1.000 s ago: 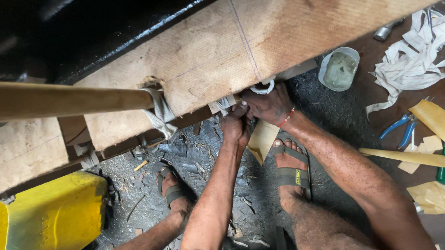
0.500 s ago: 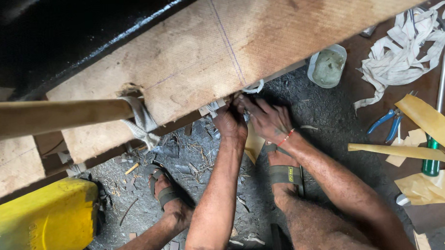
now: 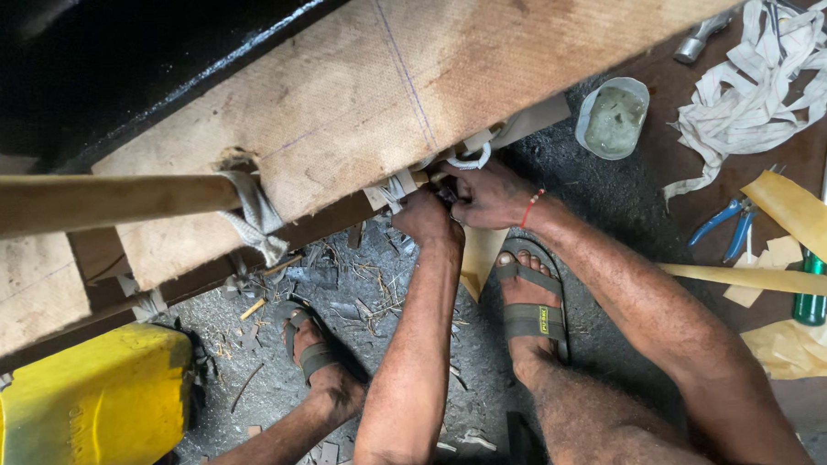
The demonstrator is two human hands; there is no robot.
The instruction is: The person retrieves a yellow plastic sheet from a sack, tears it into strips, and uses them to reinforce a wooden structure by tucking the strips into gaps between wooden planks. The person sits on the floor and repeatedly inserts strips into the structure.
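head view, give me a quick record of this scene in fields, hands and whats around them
left hand: left hand closed on the white cloth strip at the lower edge of the wooden board
right hand: right hand pressed against the left one at the same strip, red thread on the wrist
pole: wooden pole tied to the board with cloth
feet: sandals on gritty ground
lower left: yellow container
right side: small bowl, blue pliers, heap of white strips, green bottle

Dark gritty floor [image 3: 605,198] strewn with wood chips [image 3: 361,308], bearing a plastic cup [image 3: 613,117], blue pliers [image 3: 727,229], cloth strips [image 3: 757,92].
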